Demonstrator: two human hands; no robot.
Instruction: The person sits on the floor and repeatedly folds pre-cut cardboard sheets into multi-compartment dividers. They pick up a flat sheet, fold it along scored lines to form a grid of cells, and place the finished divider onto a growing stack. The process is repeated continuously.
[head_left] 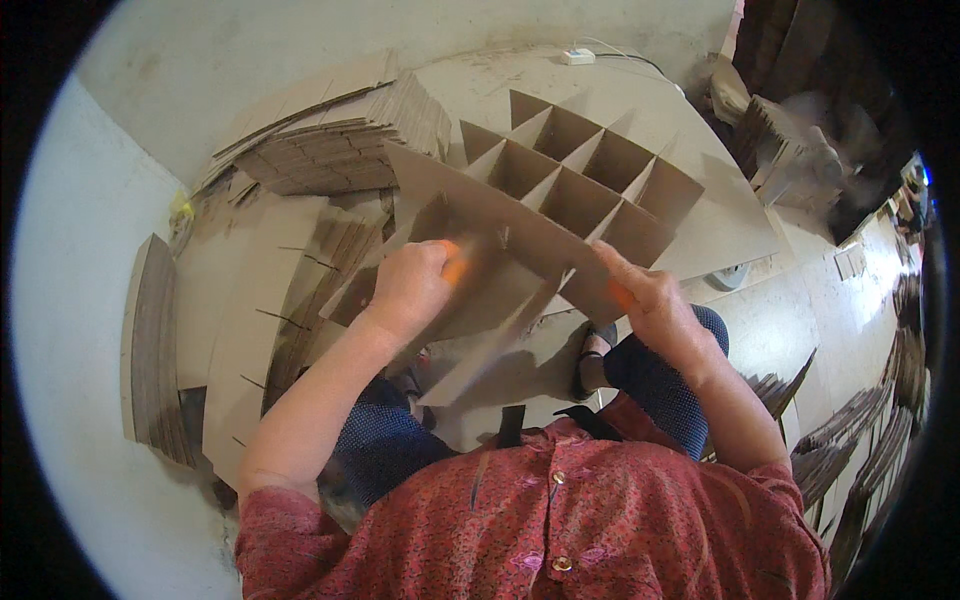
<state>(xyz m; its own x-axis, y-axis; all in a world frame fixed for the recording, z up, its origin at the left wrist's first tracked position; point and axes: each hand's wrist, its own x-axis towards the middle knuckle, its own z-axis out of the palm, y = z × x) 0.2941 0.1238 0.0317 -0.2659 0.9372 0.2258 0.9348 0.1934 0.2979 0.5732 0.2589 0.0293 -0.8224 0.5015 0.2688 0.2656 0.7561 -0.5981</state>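
A brown cardboard divider (pixel 490 205), made of slotted strips crossed into square cells, is in front of me above my knees. My right hand (pixel 655 305) is closed on the right end of its long near strip, with orange covering on a fingertip. Closed at the near left side of the divider is my left hand (pixel 412 288), also with orange on its fingers, gripping cardboard there. Between the hands a cardboard strip (pixel 495 345) slants down toward me, blurred by motion. Its joint with the long strip lies near my right hand.
Stacked cardboard strips (pixel 330 145) lie at the far left. Slotted sheets (pixel 245 330) stand nearer, and another bundle (pixel 155 350) leans by the white wall. More cardboard stacks (pixel 850 430) line the right. A white socket box (pixel 577 57) with a cable sits at the back.
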